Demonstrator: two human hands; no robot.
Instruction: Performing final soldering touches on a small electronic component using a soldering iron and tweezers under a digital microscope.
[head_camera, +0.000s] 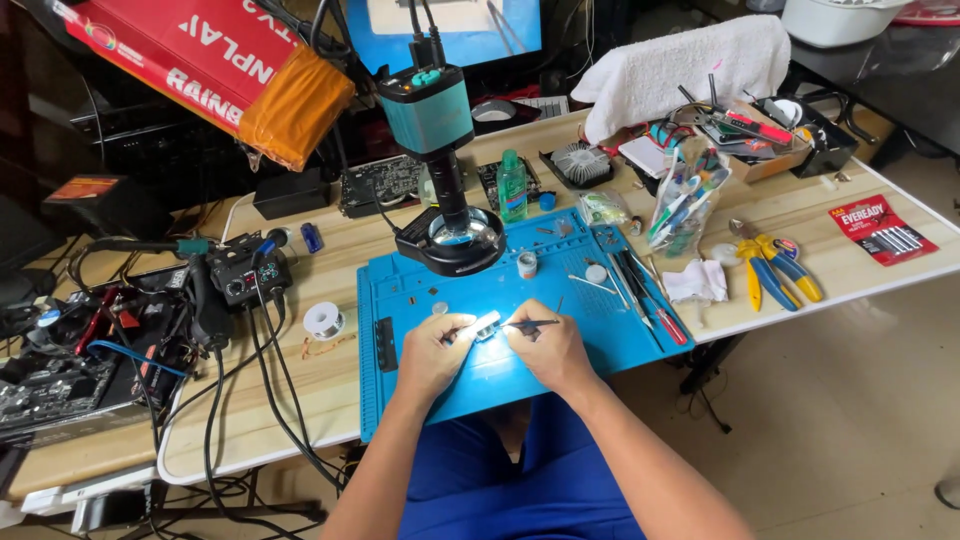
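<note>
A cluttered wooden table (330, 385) carries a blue mat (590, 345) under a microscope (440, 150). On the mat, the left hand (432, 352) pinches a small bright part (484, 325); the right hand (548, 345) grips tweezers (532, 323) at it.

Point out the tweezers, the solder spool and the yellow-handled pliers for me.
tweezers (535, 323), head view, on the dark shaft beside the right hand.
solder spool (323, 320), head view, on its wound rim.
yellow-handled pliers (752, 275), head view, on the left yellow handle.
</note>
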